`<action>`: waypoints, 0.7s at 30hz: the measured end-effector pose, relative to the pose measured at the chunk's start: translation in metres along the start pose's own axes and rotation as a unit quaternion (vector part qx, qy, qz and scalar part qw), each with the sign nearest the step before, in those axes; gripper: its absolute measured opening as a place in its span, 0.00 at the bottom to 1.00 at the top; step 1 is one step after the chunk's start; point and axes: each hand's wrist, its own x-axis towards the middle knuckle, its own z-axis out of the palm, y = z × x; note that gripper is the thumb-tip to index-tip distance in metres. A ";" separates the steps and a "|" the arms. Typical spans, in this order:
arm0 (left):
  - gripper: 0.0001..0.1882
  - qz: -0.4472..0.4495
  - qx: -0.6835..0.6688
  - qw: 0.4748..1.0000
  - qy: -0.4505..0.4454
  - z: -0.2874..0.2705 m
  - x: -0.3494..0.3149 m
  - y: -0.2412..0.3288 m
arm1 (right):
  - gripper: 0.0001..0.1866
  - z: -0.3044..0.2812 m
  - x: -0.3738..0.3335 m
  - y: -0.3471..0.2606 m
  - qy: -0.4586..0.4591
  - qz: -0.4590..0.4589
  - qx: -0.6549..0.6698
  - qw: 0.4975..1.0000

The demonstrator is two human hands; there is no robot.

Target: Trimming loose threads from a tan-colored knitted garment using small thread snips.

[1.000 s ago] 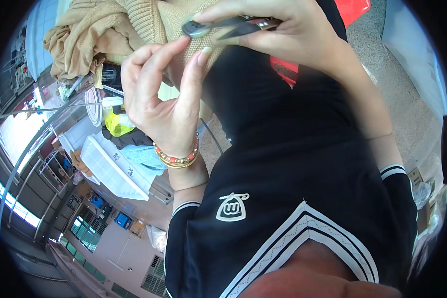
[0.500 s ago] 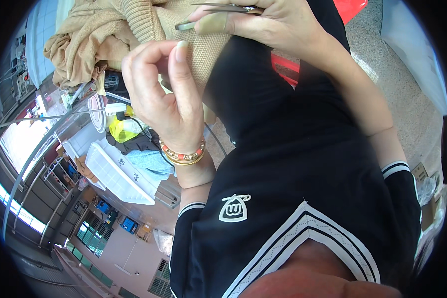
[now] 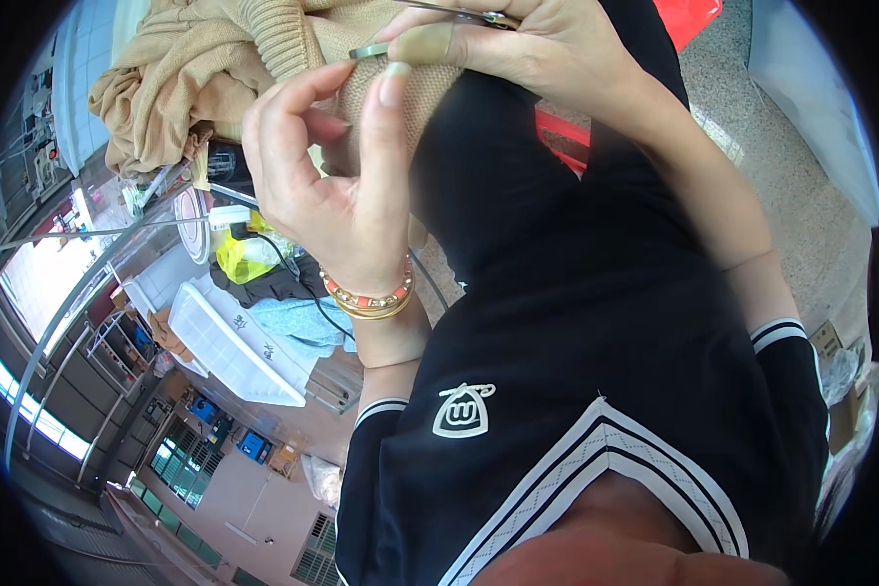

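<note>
the beige knitted garment (image 3: 195, 68) is the biggest thing in hand: a ribbed, sand-coloured sweater bunched in soft folds at the upper left, with one rounded part of it (image 3: 400, 103) drawn taut just under the hands at the top middle. it lies over the person's lap and against the black shirt (image 3: 596, 322). no cut, loose end or finished seam can be made out in the knit, so as a judgement the trimming looks to be mid-way at most, with the tool brought to the fabric and most of the garment bunched aside and not being handled.

the left hand (image 3: 332, 186), wearing beaded and gold bangles (image 3: 369, 296) at the wrist, is raised in front of the taut knit; its thumb and forefinger curl toward each other as if pinching something fine, but whether a thread is between them is too small to tell.

the right hand (image 3: 518, 44) comes in at the top edge, its fingers closed around a pair of small metal snips (image 3: 430, 29), whose grey tip points left, just above the left forefinger and right at the knit's surface.

below and left, a white tray (image 3: 230, 347) and a yellow bag (image 3: 239, 256) sit well apart from the work.
</note>
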 end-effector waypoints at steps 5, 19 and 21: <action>0.05 0.066 0.038 0.997 0.033 0.001 0.002 -0.001 | 0.13 0.003 0.002 0.006 0.027 -0.046 0.052 0.997; 0.01 0.100 -0.036 0.994 -0.022 -0.006 0.018 -0.013 | 0.14 0.005 0.006 0.009 0.029 -0.171 -0.016 0.985; 0.01 0.119 -0.022 0.992 -0.019 -0.004 0.019 -0.014 | 0.14 0.002 0.005 0.007 0.009 -0.076 0.023 0.997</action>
